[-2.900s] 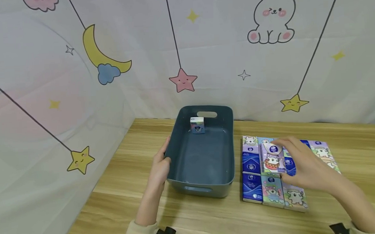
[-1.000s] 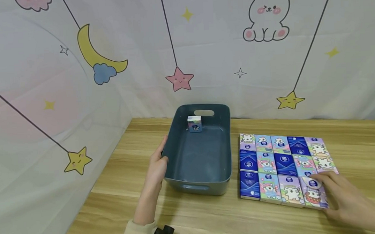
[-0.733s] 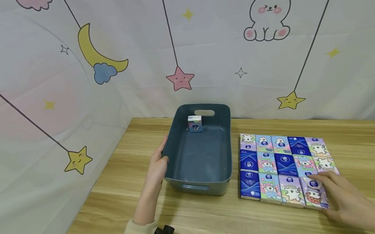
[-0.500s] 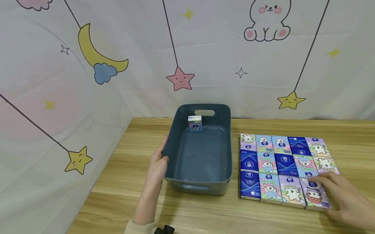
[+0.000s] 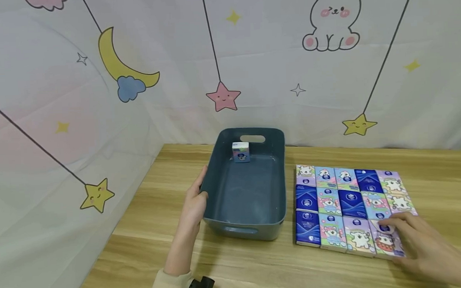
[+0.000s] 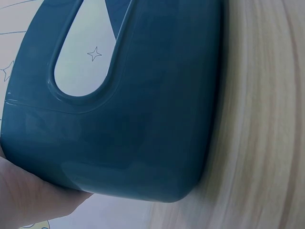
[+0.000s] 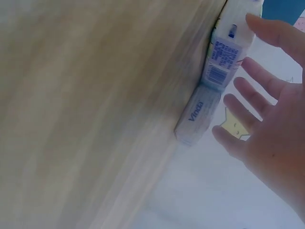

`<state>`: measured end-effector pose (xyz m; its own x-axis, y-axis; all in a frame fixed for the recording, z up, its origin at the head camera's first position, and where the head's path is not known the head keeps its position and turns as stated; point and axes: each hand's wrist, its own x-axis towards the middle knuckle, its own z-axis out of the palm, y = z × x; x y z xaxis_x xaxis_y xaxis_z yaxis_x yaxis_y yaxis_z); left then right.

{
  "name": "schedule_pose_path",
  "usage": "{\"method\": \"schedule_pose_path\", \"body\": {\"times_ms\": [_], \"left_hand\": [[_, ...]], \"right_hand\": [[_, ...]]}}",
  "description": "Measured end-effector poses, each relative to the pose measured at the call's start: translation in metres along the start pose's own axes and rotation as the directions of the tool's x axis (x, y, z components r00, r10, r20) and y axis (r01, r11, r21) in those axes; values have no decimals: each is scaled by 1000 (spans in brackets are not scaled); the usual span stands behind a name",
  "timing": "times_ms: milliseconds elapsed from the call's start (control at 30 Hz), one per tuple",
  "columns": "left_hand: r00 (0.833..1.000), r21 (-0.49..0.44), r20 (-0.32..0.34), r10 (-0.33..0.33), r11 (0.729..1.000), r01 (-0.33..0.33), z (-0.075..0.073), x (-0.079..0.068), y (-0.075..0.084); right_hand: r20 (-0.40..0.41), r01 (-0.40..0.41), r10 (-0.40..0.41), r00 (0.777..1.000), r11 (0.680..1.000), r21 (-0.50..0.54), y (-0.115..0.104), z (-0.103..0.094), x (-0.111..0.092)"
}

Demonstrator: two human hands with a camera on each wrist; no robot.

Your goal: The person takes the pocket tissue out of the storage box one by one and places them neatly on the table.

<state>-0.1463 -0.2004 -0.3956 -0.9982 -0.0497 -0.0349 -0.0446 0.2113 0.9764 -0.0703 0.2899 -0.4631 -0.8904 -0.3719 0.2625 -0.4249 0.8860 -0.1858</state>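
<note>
A blue-grey plastic bin [image 5: 248, 194] stands on the table, one small tissue pack [image 5: 241, 153] upright in its far left corner. My left hand [image 5: 192, 206] rests against the bin's outer left wall, fingers along it and thumb near the rim; some fingertips are hidden. To the right lies a block of tissue packs [image 5: 350, 203], flat in three rows. At its near right corner my right hand [image 5: 420, 247] touches a purple pack with a drum picture [image 5: 387, 242]. The right wrist view shows that hand's fingers spread and fairly straight, with the thumb by the pack's side.
A wood-grain table [image 5: 259, 267] carries everything. Behind and to the left hangs a pale cloth [image 5: 265, 65] printed with stars, a moon and a rabbit. A black wrist device [image 5: 202, 286] sits by the left sleeve [image 5: 171, 286].
Earlier my right hand held the drum pack above the block; now the pack lies at the near row's right end. Lately it has shifted only slightly there. The left hand stays by the bin.
</note>
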Motion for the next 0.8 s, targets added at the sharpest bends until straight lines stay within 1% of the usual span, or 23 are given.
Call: {"method": "schedule_pose_path", "body": {"times_ms": [100, 167, 233, 367, 467, 600, 733, 800], "left_hand": [[1000, -2, 5, -4, 1000, 4, 0, 0, 1], [1000, -5, 4, -4, 1000, 4, 0, 0, 0], [1000, -6, 3, -3, 1000, 3, 0, 1, 0], [1000, -8, 3, 1, 1000, -1, -1, 1, 0], [1000, -7, 3, -1, 1000, 1, -1, 2, 0], [1000, -8, 1, -7, 1000, 7, -1, 2, -1], [1000, -12, -3, -11, 1000, 11, -1, 1, 0], [1000, -13, -5, -13, 1000, 13, 0, 1, 1]], "right_hand": [[-52, 40, -40, 998, 999, 5, 0, -2, 4], [-107, 90, -91, 990, 996, -11, -1, -4, 8], [-126, 119, -119, 985, 993, -8, -2, -6, 14], [-84, 141, -138, 987, 990, 26, -11, -14, 30], [-52, 150, -147, 988, 987, 50, -22, -24, 48], [-44, 192, -190, 981, 980, 56, -40, -37, 75], [-50, 260, -257, 965, 964, 54, -62, -50, 103], [-36, 268, -266, 963, 961, 66, -73, -55, 115]]}}
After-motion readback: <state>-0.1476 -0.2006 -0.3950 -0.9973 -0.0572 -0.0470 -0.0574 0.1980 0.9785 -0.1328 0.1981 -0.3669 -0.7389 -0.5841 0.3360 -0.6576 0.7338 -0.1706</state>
